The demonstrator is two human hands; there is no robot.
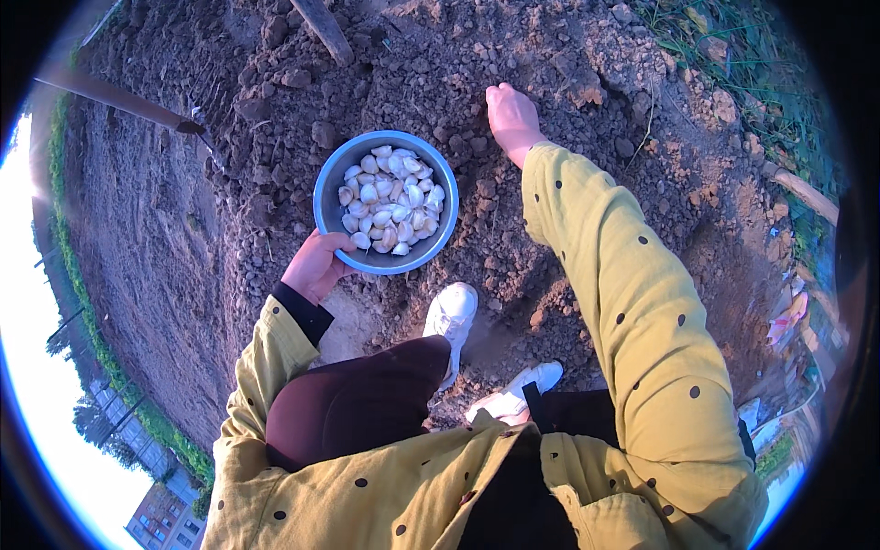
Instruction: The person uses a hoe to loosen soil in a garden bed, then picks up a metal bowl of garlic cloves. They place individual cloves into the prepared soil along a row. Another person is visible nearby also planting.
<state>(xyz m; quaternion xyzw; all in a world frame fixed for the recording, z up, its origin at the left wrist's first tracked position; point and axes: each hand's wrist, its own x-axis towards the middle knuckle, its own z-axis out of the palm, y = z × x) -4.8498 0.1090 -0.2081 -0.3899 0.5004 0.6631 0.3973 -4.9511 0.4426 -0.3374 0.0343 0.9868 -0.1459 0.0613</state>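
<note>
My left hand (317, 265) grips the near left rim of a grey-blue round bowl (328, 161), thumb over the edge. Many peeled-apart garlic cloves (392, 199), whitish with some tan skins, cover the bowl's bottom. My right hand (512, 113) reaches out to the far right of the bowl, low over or against the loose brown soil (474, 185). Its fingers curl down and away from me, so their tips and anything between them are hidden.
Wooden handles (323, 31) (117, 100) stick in from the far side and left; the left one ends in a metal part at the soil. My white shoes (450, 316) stand below the bowl. Grass (763, 75) and a wooden pole (801, 189) border the right.
</note>
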